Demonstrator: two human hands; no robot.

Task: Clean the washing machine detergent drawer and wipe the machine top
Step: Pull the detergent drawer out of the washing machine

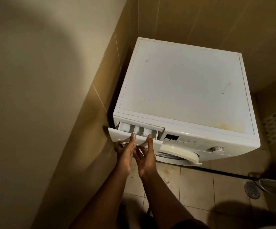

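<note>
At lower centre, the left hand point(123, 152) and right hand point(146, 156) both grip the part-open detergent drawer point(134, 137) of the washing machine point(183, 83), thumbs on top.

White washing machine point(183, 90) on tiled floor point(191, 192)

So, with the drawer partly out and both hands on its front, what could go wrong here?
1. The drawer is only partly out; a hard pull may jam it or spill residue on the floor.
2. The left hand is close to the wall and may knock it.
3. The door below stands ajar and may get bumped.
</note>
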